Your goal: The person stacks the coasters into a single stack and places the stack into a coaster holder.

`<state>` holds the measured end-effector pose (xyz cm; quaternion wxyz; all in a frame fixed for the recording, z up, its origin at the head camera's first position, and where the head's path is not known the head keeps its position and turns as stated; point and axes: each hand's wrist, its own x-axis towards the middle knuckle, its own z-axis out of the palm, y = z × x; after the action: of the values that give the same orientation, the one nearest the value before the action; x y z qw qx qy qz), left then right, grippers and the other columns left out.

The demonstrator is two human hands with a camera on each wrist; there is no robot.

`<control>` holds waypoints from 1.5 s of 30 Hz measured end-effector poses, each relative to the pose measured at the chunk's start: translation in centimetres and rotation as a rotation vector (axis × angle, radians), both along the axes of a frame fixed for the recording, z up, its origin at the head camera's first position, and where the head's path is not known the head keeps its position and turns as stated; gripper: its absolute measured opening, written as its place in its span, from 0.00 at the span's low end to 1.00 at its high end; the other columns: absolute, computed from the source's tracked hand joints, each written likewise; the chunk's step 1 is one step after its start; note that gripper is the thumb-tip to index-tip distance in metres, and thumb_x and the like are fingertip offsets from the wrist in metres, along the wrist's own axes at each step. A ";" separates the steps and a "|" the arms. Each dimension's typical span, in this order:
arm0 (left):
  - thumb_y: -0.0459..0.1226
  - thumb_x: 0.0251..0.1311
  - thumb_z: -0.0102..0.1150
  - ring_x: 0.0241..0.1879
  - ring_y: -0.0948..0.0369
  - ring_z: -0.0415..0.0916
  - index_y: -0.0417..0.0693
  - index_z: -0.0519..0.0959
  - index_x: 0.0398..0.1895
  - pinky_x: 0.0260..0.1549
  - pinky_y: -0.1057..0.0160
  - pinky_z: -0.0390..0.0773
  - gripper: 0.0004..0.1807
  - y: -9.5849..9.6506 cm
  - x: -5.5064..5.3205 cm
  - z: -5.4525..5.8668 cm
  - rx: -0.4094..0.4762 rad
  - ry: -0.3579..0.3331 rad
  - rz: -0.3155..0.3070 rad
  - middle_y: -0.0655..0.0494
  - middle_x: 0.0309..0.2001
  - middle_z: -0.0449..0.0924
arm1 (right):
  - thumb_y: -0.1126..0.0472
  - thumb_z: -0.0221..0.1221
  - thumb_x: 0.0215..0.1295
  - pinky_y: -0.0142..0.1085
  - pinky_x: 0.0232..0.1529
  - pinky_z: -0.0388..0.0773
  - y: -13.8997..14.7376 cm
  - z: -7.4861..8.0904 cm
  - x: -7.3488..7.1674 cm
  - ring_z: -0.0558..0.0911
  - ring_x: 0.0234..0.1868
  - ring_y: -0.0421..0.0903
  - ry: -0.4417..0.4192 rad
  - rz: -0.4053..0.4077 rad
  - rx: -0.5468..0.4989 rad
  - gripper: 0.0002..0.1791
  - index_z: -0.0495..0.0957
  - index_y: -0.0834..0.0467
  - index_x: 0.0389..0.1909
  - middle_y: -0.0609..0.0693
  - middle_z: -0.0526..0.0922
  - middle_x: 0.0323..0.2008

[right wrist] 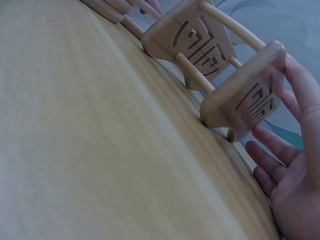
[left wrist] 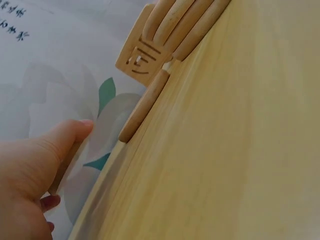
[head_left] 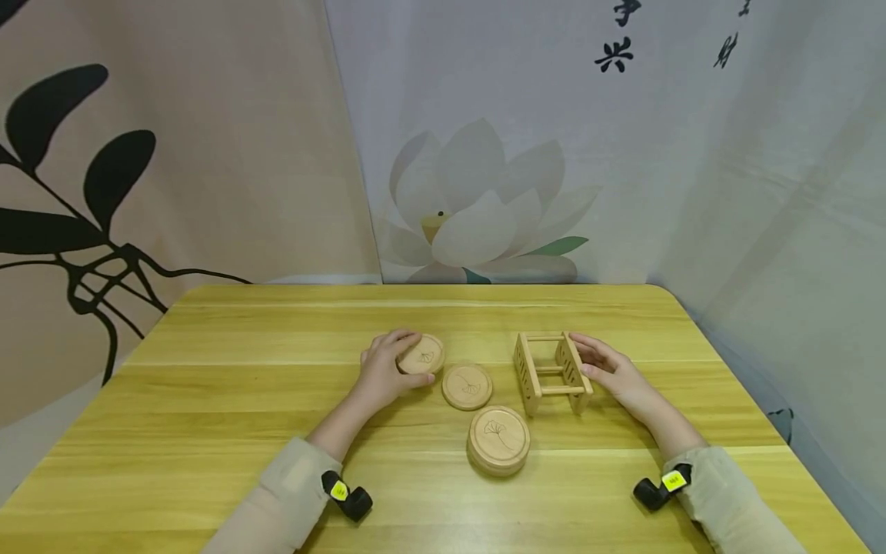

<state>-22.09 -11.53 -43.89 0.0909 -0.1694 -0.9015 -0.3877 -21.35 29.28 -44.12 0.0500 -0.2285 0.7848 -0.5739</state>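
My left hand (head_left: 384, 375) grips a round wooden coaster (head_left: 424, 355) by its edge, thumb on the near side and fingers on the far side. The left wrist view shows this coaster edge-on, raised off the table. Beside it a single coaster (head_left: 467, 386) lies flat. Closer to me stands a stack of several coasters (head_left: 497, 440), the top one engraved with a leaf. To the right, a wooden coaster rack (head_left: 550, 369) has two slotted side panels joined by rods. My right hand (head_left: 614, 373) holds its right panel (right wrist: 250, 102) with thumb and fingertips. No coaster sits in the rack.
The wood-grain table (head_left: 208, 431) has rounded far corners. Behind it hangs a cloth backdrop (head_left: 291, 154) printed with a lotus, dark leaves and characters. A small black camera is worn on each wrist.
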 end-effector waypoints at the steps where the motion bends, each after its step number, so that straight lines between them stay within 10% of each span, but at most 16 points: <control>1: 0.45 0.40 0.78 0.62 0.46 0.59 0.42 0.73 0.62 0.53 0.42 0.52 0.43 0.1 0.1 0.1 0.007 0.001 -0.005 0.45 0.62 0.69 | 0.67 0.48 0.73 0.26 0.53 0.68 0.0 0.0 0.0 0.71 0.58 0.42 0.000 0.002 -0.001 0.28 0.55 0.63 0.72 0.70 0.63 0.64; 45: 0.46 0.37 0.79 0.62 0.58 0.59 0.49 0.74 0.62 0.59 0.45 0.51 0.43 5.7 6.3 3.6 0.091 -0.093 -0.261 0.60 0.62 0.69 | 0.67 0.49 0.73 0.26 0.53 0.68 0.1 -0.2 -0.1 0.72 0.56 0.37 0.008 -0.011 -0.004 0.28 0.56 0.63 0.72 0.70 0.64 0.64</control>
<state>-15.74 -5.80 -40.33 0.0055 -0.2626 -0.8566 -0.4441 -21.41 29.36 -44.31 0.0433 -0.2264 0.7852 -0.5747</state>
